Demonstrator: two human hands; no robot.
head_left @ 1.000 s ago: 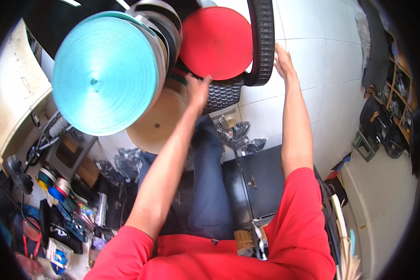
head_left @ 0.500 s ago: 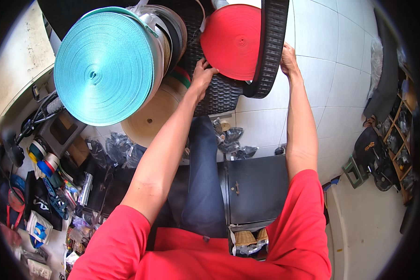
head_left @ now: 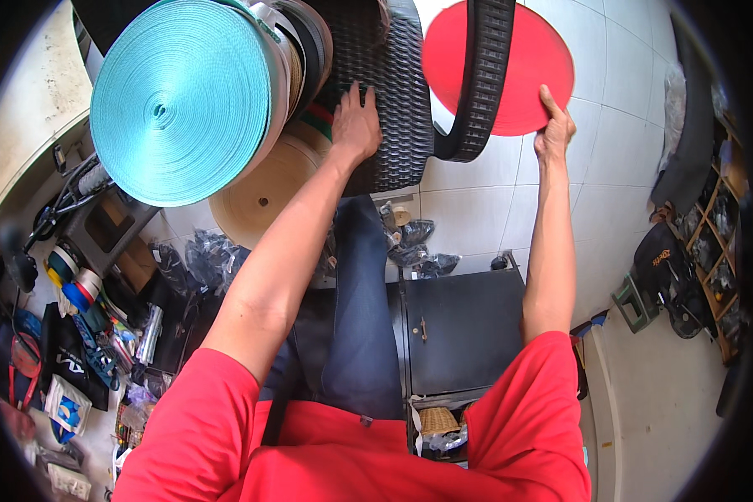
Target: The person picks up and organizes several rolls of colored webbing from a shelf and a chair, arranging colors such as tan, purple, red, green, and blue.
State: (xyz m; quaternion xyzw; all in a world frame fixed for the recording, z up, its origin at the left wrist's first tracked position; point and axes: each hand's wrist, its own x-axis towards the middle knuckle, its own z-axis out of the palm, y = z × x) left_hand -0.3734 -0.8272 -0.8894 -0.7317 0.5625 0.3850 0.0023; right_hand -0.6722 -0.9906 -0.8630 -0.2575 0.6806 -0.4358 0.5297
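Observation:
A flat red webbing roll point(head_left: 535, 63) is gripped at its lower right edge by my right hand point(head_left: 555, 132), thumb on its face. The black armrest point(head_left: 482, 79) of a chair crosses in front of the roll. My left hand point(head_left: 357, 130) lies over the black woven chair seat point(head_left: 400, 100), fingers spread and holding nothing; whether it presses on the seat I cannot tell. Left of it stands a big turquoise webbing roll point(head_left: 180, 100), with several other rolls stacked behind. Below these, a beige roll point(head_left: 263, 180) is partly covered by the turquoise one.
A black cabinet point(head_left: 464, 330) stands below the chair, near my legs. Bagged dark items point(head_left: 418, 243) lie on the white tiled floor point(head_left: 590, 151). Clutter and small coloured rolls point(head_left: 82, 289) fill the left side; wooden shelving point(head_left: 715, 251) lines the far right.
The red roll has moved right from over the seat to beyond the armrest, with my right hand on its edge. My left hand has left the roll's side and opened over the seat.

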